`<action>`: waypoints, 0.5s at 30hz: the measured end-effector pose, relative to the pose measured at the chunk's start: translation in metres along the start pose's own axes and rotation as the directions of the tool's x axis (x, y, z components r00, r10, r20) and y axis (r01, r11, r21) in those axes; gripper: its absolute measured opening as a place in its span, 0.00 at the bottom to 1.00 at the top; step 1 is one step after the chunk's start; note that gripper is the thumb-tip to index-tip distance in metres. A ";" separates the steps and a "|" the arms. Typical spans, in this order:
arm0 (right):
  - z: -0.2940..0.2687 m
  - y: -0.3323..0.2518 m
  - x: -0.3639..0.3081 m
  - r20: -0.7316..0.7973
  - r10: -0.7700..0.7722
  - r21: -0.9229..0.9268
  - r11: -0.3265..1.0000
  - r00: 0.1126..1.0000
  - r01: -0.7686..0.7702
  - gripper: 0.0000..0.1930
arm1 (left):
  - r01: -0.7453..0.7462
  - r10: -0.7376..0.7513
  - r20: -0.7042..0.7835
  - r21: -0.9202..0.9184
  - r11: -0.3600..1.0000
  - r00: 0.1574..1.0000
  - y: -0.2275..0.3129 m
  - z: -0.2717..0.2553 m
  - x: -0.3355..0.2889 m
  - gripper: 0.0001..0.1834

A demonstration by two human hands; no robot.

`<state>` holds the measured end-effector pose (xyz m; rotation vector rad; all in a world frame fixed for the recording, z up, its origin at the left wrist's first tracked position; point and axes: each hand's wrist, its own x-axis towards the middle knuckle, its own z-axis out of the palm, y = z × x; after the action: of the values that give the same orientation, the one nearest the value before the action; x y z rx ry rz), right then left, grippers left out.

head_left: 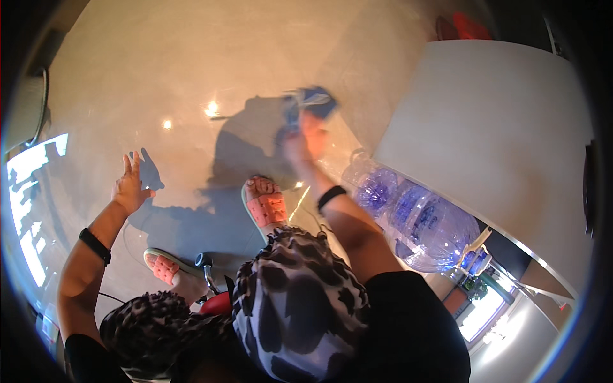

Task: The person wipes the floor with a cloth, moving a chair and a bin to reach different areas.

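My right hand (307, 136) reaches forward over the floor, smeared by motion. It appears to grip a dark blue thing with pale patches (318, 101), too blurred to name. My left hand (131, 187) is held out on the left with nothing in it, thumb and fingers spread. Its shadow falls on the floor beside it. A dark band circles each wrist.
A pale tabletop (485, 121) fills the right side. Beside its near edge lie large clear plastic water bottles (431, 226). My feet wear coral sandals (267, 208). A caster (204, 260) and part of a red seat (217, 304) show below me.
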<state>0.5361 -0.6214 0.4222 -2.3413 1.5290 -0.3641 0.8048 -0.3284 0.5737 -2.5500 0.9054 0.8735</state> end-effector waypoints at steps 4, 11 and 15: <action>0.008 -0.145 -0.045 0.180 -0.423 0.365 0.867 0.888 0.339 0.25 | 0.011 -0.024 -0.123 -0.104 0.994 0.992 0.010 0.025 0.016 0.66; -0.004 -0.141 -0.020 -0.108 -0.330 0.849 0.460 0.938 0.259 0.21 | 0.332 -0.333 -0.007 -0.068 0.941 0.943 -0.026 0.050 -0.007 0.66; -0.028 -0.036 -0.003 -0.017 -0.194 0.736 0.662 0.981 0.143 0.22 | 0.511 -0.516 -0.005 -0.130 0.850 0.857 -0.103 0.082 -0.033 0.67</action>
<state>0.5545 -0.6086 0.4622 -1.7959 0.8680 -0.7801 0.8143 -0.1978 0.5384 -2.7160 0.1431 0.7252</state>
